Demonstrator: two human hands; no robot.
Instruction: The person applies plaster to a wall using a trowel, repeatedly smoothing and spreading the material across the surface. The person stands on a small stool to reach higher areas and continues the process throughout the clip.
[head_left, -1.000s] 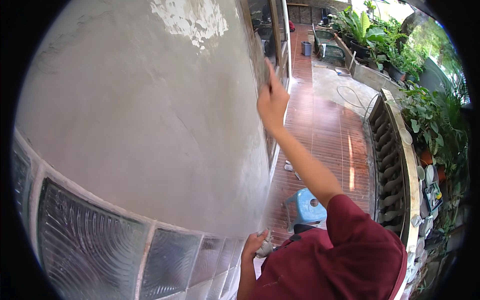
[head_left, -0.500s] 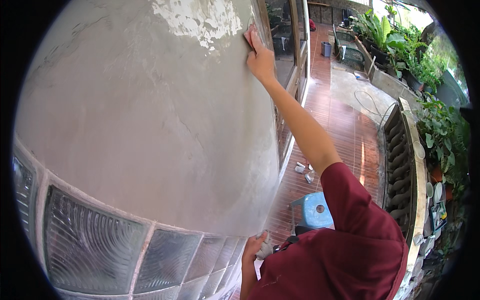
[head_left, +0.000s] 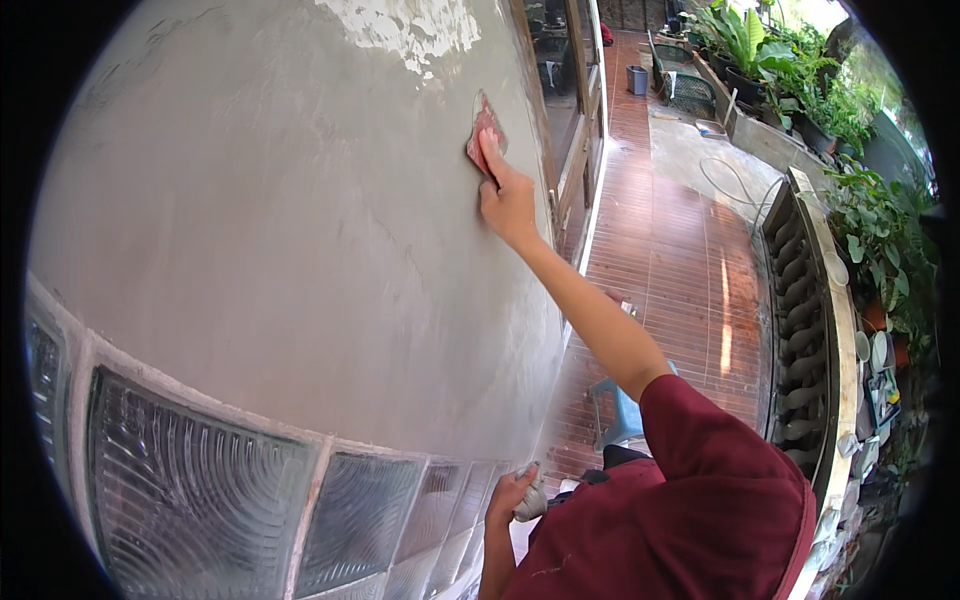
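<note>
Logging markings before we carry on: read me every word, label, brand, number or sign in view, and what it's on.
No readable text in view.
Flat reddish tool in the right hand: none legible.
Grey wall: none.
Grey bin: too small to tell.
Items on the right-hand ledge: too small to tell.

smooth wall (head_left: 270,250), glossy glass blocks (head_left: 190,490)

A home's porch (head_left: 685,160) is showing: a balustrade (head_left: 797,322) is edging the right, potted plants (head_left: 868,225) are growing beyond it, reddish flooring (head_left: 672,250) is stretching far.
</note>
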